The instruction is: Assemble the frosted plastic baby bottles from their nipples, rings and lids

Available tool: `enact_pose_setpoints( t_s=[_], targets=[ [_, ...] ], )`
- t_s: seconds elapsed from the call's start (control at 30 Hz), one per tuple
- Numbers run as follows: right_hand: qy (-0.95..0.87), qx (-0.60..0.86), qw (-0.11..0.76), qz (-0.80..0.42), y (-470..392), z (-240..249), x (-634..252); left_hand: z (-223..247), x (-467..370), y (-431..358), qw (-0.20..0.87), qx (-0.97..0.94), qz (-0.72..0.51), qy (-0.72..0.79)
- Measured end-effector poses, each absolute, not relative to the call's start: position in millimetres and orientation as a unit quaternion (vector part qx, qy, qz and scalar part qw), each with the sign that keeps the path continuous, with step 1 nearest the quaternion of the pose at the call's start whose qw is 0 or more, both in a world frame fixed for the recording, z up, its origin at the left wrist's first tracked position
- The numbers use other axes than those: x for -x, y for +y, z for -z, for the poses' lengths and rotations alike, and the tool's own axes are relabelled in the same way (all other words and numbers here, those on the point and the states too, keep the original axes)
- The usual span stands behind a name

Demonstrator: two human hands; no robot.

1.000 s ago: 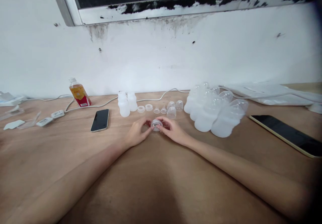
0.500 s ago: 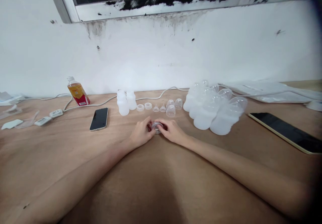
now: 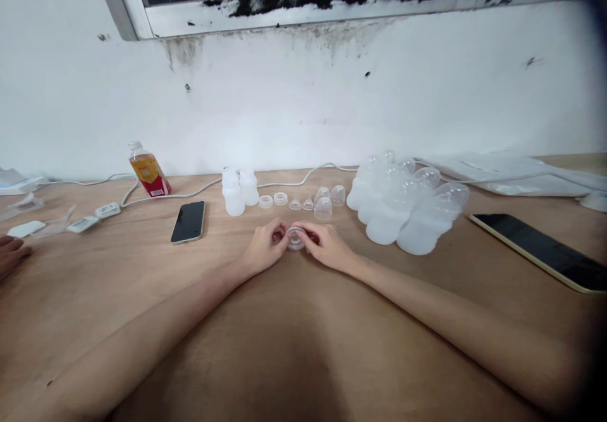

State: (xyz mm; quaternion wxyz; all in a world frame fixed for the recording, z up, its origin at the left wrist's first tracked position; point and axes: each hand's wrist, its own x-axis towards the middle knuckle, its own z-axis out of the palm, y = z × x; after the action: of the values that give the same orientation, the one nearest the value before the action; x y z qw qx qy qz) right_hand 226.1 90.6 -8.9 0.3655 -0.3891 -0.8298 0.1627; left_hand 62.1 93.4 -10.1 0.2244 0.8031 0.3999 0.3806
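Observation:
Between the fingertips of both hands is a small translucent baby bottle nipple in its ring (image 3: 296, 238), close over the table. My left hand (image 3: 267, 245) pinches it from the left, and my right hand (image 3: 326, 248) grips it from the right; the fingers hide part of it. Just beyond lie two loose bottle rings (image 3: 266, 202), two clear nipples (image 3: 295, 205) and several clear dome caps (image 3: 323, 208). Behind my left hand stand several white uncapped baby bottles (image 3: 234, 197). To the right, several frosted bottles with clear caps (image 3: 383, 227) stand in a group.
A phone (image 3: 188, 223) and a drink bottle (image 3: 150, 172) are at the left, another phone (image 3: 540, 251) at the right. A white cable (image 3: 303, 181) runs along the wall. Another person's hand (image 3: 12, 254) rests at the left edge. Plastic bags (image 3: 502, 175) lie back right.
The nipple and ring has turned between my fingers, so more of its round face shows. Another person's hand has come in at the left edge.

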Motion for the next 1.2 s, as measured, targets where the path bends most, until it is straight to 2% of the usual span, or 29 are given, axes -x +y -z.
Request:
enact_pose_setpoints(
  t_s=[0.3, 0.57, 0.73, 1.2],
  targets=[
    [-0.825, 0.406, 0.359, -0.159, 93.2, 10.4, -218.6, 13.5, -63.6, 97.4, 0.171, -0.797, -0.352, 0.460],
    [-0.820, 0.427, 0.335, -0.180, 90.2, 8.4, -218.9, 14.2, -61.0, 101.2, 0.257, -0.782, -0.379, 0.423],
    [-0.816, 0.413, 0.362, -0.177, 90.9, 10.9, -219.6, 17.5, -61.2, 101.8, 0.277, -0.781, -0.388, 0.403],
    [-0.815, 0.397, 0.373, -0.196, 92.2, 13.6, -218.9, 13.6, -61.8, 97.2, 0.193, -0.800, -0.356, 0.443]
  ],
)
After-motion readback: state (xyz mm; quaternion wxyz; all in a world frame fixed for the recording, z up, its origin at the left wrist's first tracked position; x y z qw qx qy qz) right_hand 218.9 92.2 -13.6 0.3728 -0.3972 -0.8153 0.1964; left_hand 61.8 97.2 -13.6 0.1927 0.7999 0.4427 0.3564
